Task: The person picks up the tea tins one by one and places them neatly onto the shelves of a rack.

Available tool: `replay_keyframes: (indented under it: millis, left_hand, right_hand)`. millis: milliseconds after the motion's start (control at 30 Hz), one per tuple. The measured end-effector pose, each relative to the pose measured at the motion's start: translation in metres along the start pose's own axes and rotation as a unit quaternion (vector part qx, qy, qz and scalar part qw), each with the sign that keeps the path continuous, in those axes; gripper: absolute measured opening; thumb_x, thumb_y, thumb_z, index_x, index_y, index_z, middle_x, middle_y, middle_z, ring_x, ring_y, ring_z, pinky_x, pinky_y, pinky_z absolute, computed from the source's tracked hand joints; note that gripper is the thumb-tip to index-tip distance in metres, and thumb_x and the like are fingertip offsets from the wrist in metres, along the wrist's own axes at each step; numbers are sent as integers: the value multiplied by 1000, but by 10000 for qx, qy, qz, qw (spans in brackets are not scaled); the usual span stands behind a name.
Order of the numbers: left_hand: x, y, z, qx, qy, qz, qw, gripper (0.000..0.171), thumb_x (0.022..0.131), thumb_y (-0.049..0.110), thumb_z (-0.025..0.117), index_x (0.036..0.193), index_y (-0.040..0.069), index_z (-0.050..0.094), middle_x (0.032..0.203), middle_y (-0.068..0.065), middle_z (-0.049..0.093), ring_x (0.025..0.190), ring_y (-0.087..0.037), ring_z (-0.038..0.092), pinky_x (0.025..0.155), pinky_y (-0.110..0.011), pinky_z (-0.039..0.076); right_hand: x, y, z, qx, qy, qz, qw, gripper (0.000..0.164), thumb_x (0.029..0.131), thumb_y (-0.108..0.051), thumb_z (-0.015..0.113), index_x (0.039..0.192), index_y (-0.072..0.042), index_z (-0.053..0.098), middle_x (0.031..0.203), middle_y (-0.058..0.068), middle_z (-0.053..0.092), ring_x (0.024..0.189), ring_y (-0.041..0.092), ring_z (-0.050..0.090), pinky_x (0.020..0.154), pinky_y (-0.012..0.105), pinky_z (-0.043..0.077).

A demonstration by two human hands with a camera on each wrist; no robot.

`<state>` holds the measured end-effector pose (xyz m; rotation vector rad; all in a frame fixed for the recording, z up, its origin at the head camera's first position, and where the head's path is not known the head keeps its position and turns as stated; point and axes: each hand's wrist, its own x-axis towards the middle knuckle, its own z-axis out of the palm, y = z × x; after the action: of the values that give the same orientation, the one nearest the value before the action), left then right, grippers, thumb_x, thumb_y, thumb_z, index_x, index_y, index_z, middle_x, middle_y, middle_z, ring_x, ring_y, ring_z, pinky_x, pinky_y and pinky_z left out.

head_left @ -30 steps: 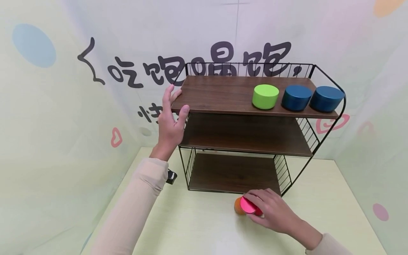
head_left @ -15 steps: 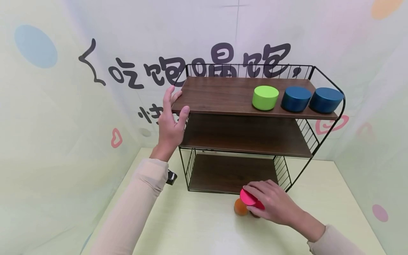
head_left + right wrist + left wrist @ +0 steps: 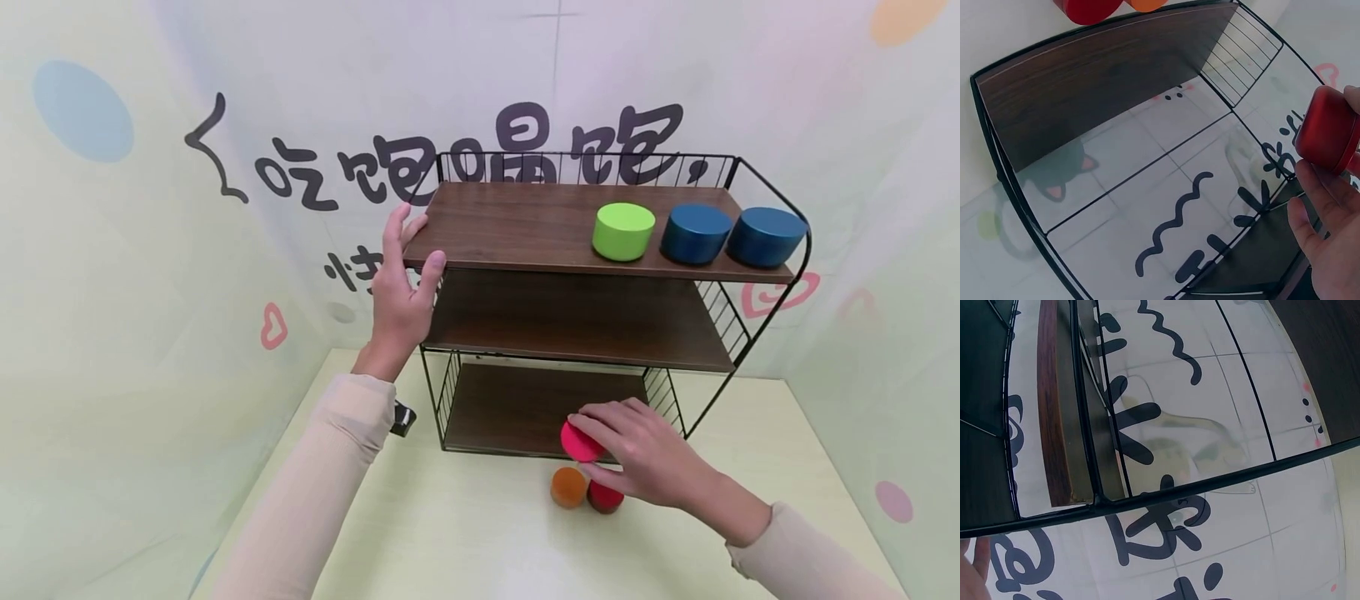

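Note:
My right hand (image 3: 637, 450) holds a small round red tin (image 3: 582, 442) between thumb and fingers, raised in front of the rack's bottom tier. In the right wrist view, the glossy side of this red tin (image 3: 1325, 130) shows against the fingers. On the table just below are an orange tin (image 3: 568, 487) and a second red tin (image 3: 605, 496), side by side. My left hand (image 3: 402, 304) rests against the left end of the top shelf (image 3: 510, 221), thumb near its front corner and fingers extended. A green tin (image 3: 623, 232) and two blue tins (image 3: 696, 234) stand on that shelf's right part.
The black wire rack has a middle board (image 3: 577, 321) and a bottom board (image 3: 525, 408), both dark wood, with wire sides. A small black object (image 3: 402, 418) lies beside its left foot. Printed cloth walls (image 3: 247, 250) surround the pale table (image 3: 450, 533).
My right hand has lifted the red tin off the tabletop and moved it up towards the bottom tier, uncovering the second red tin. My left hand stays in place.

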<state>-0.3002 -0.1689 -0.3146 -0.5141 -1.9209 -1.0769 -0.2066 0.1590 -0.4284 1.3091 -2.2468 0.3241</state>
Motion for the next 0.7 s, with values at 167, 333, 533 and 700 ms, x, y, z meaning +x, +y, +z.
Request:
replay_keyframes:
  millis: [167,333,533,700]
  left_hand:
    - [0,-1,1,-3,15,-33,10000,65,99,49,51,152,15,32,144,0,55,91,-26,64,70,-41,42]
    - [-1,-1,0,23,0,-41,10000,65,100,50,50,153,17,31,144,0,55,77,-24,63,66,-37,42]
    - [0,-1,0,23,-31,-52,10000,66,100,52,48,153,17,31,144,0,55,66,-22,60,59,-35,40]
    - [0,-1,0,10,-4,-40,10000,67,100,53,48,153,15,31,143,-2,55,75,-22,63,59,-35,40]
  right_hand:
    - [6,2,-5,-37,18,-67,10000,56,90,-53,66,125,-9,67,115,8,69,100,24,66,79,44,56]
    - [13,3,-11,-105,21,-168,9998,68,68,-38,90,125,-8,67,115,10,69,100,25,66,79,46,55]
    - [25,6,-23,-242,-21,-152,9996,73,63,-38,93,125,-10,66,115,10,69,100,27,67,80,47,56]
    - [37,8,-34,-344,-55,-242,9991,73,64,-37,93,126,-10,65,116,11,69,102,28,66,80,46,56]
